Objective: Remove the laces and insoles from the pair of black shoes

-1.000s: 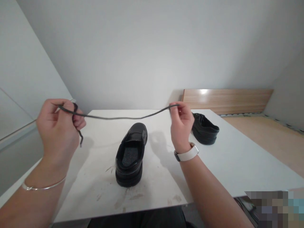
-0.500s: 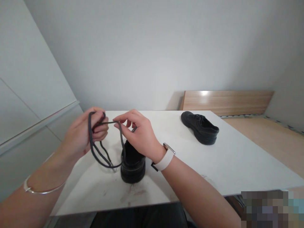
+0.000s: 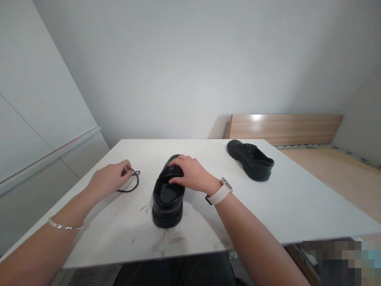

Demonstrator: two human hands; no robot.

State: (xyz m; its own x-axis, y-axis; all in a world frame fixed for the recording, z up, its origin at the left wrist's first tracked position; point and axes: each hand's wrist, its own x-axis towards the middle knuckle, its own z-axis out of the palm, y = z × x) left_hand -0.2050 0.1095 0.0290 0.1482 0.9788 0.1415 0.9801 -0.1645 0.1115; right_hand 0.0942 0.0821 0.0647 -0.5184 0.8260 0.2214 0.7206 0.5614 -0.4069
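My left hand (image 3: 111, 175) is low over the left part of the white table (image 3: 205, 230), its fingers closed on a black shoelace (image 3: 135, 186) that loops out onto the tabletop. A black shoe (image 3: 167, 212) stands upright in front of me, its opening toward me and its toe pointing away; no lace shows in its visible part. My right hand (image 3: 193, 172) grips this shoe from the right near the tongue, thumb at the opening and fingers curved over the upper. The hand hides the front of the shoe.
A second black shoe (image 3: 251, 161), laced, stands farther back on the right. Dark smudges mark the table near its front edge. Behind the table are a wall and a wooden board (image 3: 285, 129); a white cabinet (image 3: 44, 119) is on the left.
My left hand has lowered the shoelace to the table on the left. My right hand has let go of the lace and moved right and down onto the near shoe.
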